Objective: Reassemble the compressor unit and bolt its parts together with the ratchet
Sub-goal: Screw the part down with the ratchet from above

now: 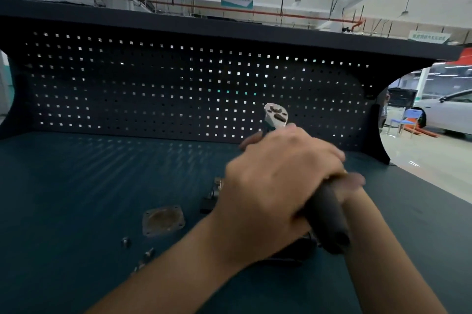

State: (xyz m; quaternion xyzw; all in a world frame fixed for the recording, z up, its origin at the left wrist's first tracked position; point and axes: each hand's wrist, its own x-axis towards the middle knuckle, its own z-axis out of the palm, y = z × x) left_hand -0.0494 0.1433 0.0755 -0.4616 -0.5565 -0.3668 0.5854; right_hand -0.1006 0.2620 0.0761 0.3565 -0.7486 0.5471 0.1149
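The left forearm (178, 262) and right forearm (388, 270) come in from the bottom edge and meet over the blue-green bench top (76, 186). The left hand (275, 186) lies uppermost, its fingers curled over the ratchet (329, 219) where the black handle gives way to the metal shank. The right hand (353, 182) sits under it, blurred and mostly covered; whether it clasps the handle cannot be told.

The ratchet's long axis runs from the handle butt, nearest the camera, up and away to the chrome head, which is raised off the bench in front of the pegboard (127, 84).

The loose parts lie the other way: a square flange plate (163, 220) is down and to the left of the hands, with bolts (125, 241) nearer still on the left. A dark shape under the hands is too hidden to name. The head likely has to tip down and swing left, on the left hand's side.
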